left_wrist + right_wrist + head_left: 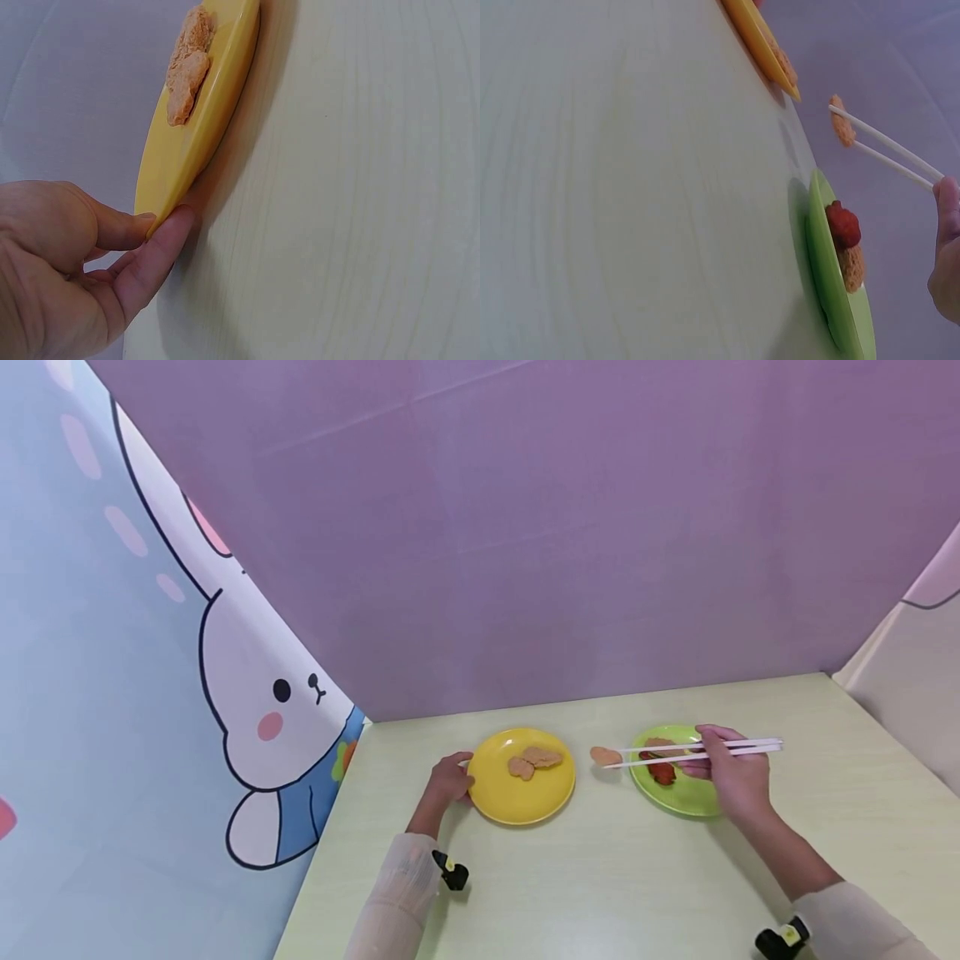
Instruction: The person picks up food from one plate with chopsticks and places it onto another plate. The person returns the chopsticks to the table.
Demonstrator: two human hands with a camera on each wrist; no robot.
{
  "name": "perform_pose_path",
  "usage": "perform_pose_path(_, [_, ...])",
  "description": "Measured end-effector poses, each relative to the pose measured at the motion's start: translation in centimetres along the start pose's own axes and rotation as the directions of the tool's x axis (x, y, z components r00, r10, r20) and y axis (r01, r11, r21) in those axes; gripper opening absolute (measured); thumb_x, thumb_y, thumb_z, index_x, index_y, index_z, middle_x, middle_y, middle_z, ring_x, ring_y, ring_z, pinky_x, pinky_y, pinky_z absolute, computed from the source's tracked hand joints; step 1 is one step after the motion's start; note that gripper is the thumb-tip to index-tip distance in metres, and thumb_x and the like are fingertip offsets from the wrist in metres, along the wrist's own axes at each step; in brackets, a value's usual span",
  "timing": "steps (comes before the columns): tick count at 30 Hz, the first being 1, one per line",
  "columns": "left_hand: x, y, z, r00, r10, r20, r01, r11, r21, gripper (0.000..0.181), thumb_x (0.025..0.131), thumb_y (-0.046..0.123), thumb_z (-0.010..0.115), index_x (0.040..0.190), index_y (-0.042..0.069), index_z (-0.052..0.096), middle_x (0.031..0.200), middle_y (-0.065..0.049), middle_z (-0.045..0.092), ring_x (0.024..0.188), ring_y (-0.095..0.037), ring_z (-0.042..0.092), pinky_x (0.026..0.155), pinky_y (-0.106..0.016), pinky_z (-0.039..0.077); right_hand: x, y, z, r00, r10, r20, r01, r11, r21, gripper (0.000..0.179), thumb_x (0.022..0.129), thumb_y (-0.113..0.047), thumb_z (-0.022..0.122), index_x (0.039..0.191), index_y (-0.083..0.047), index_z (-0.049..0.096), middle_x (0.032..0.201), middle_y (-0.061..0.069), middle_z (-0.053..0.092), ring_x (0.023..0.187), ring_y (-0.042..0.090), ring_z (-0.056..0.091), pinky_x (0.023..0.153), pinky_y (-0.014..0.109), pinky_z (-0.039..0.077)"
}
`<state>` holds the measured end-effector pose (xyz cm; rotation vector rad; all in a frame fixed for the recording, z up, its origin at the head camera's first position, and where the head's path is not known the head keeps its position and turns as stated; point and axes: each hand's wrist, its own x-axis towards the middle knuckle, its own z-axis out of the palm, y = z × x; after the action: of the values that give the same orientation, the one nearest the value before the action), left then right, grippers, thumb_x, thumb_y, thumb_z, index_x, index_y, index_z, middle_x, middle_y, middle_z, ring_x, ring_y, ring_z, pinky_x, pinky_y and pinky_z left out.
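Note:
My left hand (451,779) pinches the left rim of a yellow plate (517,806) between thumb and fingers, plain in the left wrist view. On that plate lie tan, breaded-looking pieces of food (187,75) like chicken nuggets. A pair of white chopsticks (690,755) is held in my right hand (738,781), above a green plate (693,802). Between the chopstick tips a tan nugget-like piece (605,756) hangs in the gap between the two plates. A dark red piece of food (844,225) and another tan piece (852,268) lie on the green plate.
Both plates stand on a pale wood-grain table (555,885). Behind it rises a purple backdrop (585,543). A light blue panel with a cartoon rabbit (262,710) borders the left side, and a pale panel (911,677) the right.

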<state>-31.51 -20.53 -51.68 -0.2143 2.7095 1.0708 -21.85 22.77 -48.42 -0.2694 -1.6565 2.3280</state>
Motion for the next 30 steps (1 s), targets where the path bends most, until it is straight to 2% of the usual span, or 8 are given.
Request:
perform_pose_path(6, [-0.3, 0.1, 0.0, 1.000, 0.025, 0.000, -0.025, 1.000, -0.002, 0.053, 0.091, 0.002, 0.064, 0.143, 0.011, 0.058, 0.112, -0.017, 0.067, 0.066, -0.015, 0.070, 0.059, -0.029, 0.062, -0.2, -0.9, -1.8, 1.000, -0.017, -0.007, 0.017, 1.000, 0.026, 0.012, 0.101, -0.017, 0.062, 0.102, -0.019, 0.074, 0.080, 0.001, 0.077, 0.062, 0.019, 0.076, 0.058, 0.029, 0.061])
perform_pose_path(16, [-0.4, 0.2, -0.2, 1.000, 0.023, -0.003, -0.023, 0.999, 0.027, 0.053, 0.090, 0.003, 0.065, 0.142, 0.013, 0.058, 0.112, -0.016, 0.067, 0.067, -0.014, 0.070, 0.062, -0.027, 0.062, 0.0, -1.9, -4.4, 0.998, -0.029, -0.061, 0.035, 0.993, 0.109, 0.014, 0.101, -0.013, 0.060, 0.099, -0.014, 0.074, 0.077, 0.004, 0.077, 0.059, 0.019, 0.075, 0.055, 0.029, 0.061])
perform_pose_path(25, [-0.2, 0.2, 0.0, 1.000, 0.022, -0.010, -0.021, 0.999, 0.044, 0.051, 0.092, 0.004, 0.065, 0.142, 0.012, 0.059, 0.113, -0.016, 0.067, 0.070, -0.014, 0.070, 0.066, -0.028, 0.062, 0.6, -2.3, -6.2, 0.989, -0.048, -0.142, 0.075, 0.979, 0.191, 0.012, 0.098, -0.009, 0.064, 0.098, -0.009, 0.076, 0.074, 0.008, 0.076, 0.056, 0.022, 0.074, 0.053, 0.031, 0.061])
perform_pose_path(30, [-0.3, 0.2, 0.0, 0.999, 0.029, -0.013, -0.029, 0.999, 0.036, 0.051, 0.092, 0.004, 0.065, 0.142, 0.012, 0.058, 0.113, -0.016, 0.067, 0.069, -0.015, 0.070, 0.065, -0.028, 0.062, 0.9, -2.5, -7.2, 0.980, -0.026, -0.198, 0.070, 0.973, 0.218, 0.010, 0.097, -0.010, 0.067, 0.097, -0.009, 0.077, 0.073, 0.009, 0.076, 0.054, 0.024, 0.074, 0.052, 0.032, 0.060])
